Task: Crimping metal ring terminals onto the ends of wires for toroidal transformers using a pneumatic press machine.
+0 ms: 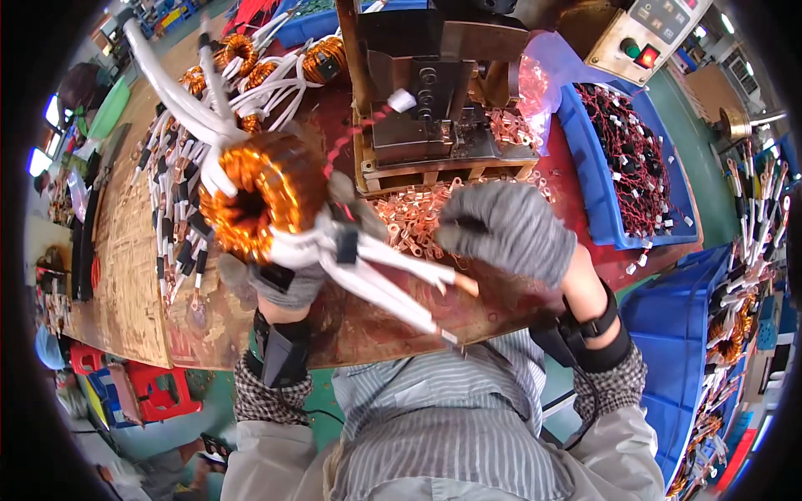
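Note:
My left hand (292, 288), in a grey glove, grips a copper-wound toroidal coil (288, 179) from below and behind; the coil covers most of its fingers. Thick white-sleeved leads (376, 305) stick out of the coil toward the upper left and the lower right, one with a bare copper end. A thin red twisted wire (338, 150) with a white connector (402, 101) rises beside it. My right hand (510, 234), also gloved, hovers at the edge of a pile of copper lugs (405, 217). Its fingers are curled together, and whatever they hold is hidden.
A dark metal press (434, 92) stands behind the lugs, with a control box (635, 46) at upper right. A blue bin (581, 167) of red and black wires sits to the right. Finished-looking coils (322, 60) and white-sleeved leads (171, 200) lie at left.

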Available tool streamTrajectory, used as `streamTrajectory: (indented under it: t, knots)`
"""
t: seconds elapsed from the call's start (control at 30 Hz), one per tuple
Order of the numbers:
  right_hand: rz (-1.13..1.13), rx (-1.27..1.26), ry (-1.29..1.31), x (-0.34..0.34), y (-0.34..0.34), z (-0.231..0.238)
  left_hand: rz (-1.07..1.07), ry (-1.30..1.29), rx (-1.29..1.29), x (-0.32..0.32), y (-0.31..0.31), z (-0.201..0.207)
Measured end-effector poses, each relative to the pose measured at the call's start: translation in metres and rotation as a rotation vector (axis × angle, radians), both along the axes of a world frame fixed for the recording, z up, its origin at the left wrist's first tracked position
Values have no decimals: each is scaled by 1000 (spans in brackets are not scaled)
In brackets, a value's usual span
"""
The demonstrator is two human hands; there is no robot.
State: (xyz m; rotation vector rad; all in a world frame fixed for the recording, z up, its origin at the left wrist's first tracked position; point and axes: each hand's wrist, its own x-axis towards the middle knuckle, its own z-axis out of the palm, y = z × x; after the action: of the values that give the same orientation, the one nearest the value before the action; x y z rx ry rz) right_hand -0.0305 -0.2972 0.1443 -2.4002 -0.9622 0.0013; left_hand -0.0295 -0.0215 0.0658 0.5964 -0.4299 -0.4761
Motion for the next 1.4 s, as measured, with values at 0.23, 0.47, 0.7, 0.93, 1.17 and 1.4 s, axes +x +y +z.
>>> streamTrajectory:
  t: [0.23,0.47,0.7,0.93,1.17,1.4]
  knots:
    - [-73,-436,-138,-36,0,-24,540,180,-317,-22,-6,12]
    - [-129,-12,-117,-31,-21,-25,640,120,-15,-26,-14,21]
    - [-318,914,690,-16,-29,-17,586,-64,-140,-14,-15,18]
    - [-189,886,787,-9,-19,-15,645,-60,-121,-13,-13,20]
    - [-81,768,733,-7,-8,-6,529,-63,-171,-12,-10,16]
    - [12,852,830,-10,-10,-5,540,-60,-180,-12,-14,24]
